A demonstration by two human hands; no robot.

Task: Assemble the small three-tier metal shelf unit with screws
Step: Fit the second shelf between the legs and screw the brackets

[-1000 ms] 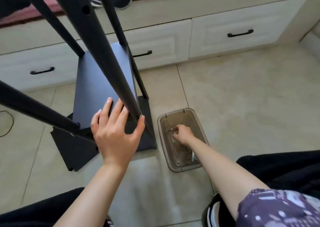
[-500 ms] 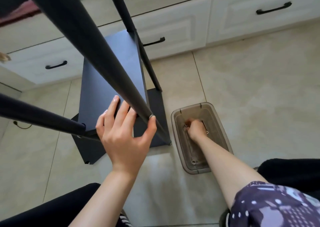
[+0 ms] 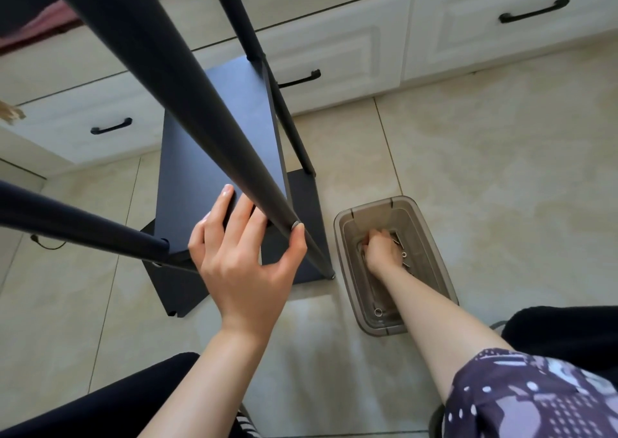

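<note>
The black metal shelf unit stands on the tiled floor, with a flat shelf panel (image 3: 207, 143) between its poles and a lower panel (image 3: 304, 203) beneath. My left hand (image 3: 240, 263) rests straight fingers on the panel's near corner. Its thumb presses a screw head (image 3: 296, 225) on the thick near pole (image 3: 187, 96). My right hand (image 3: 381, 248) reaches into a smoky plastic box (image 3: 431, 257) on the floor to the right. Its fingers curl down among loose screws (image 3: 404, 255); what they hold is hidden.
White drawers (image 3: 334, 49) with black handles run along the back. Another pole (image 3: 67, 223) crosses from the left and a rear pole (image 3: 267, 79) rises behind the panel. A small ring (image 3: 378, 311) lies at the box's near end. My knees frame the bottom.
The view has tilted and moved closer. My right hand has shifted a little inside the box. My left hand stays on the panel corner with the thumb at the pole.
</note>
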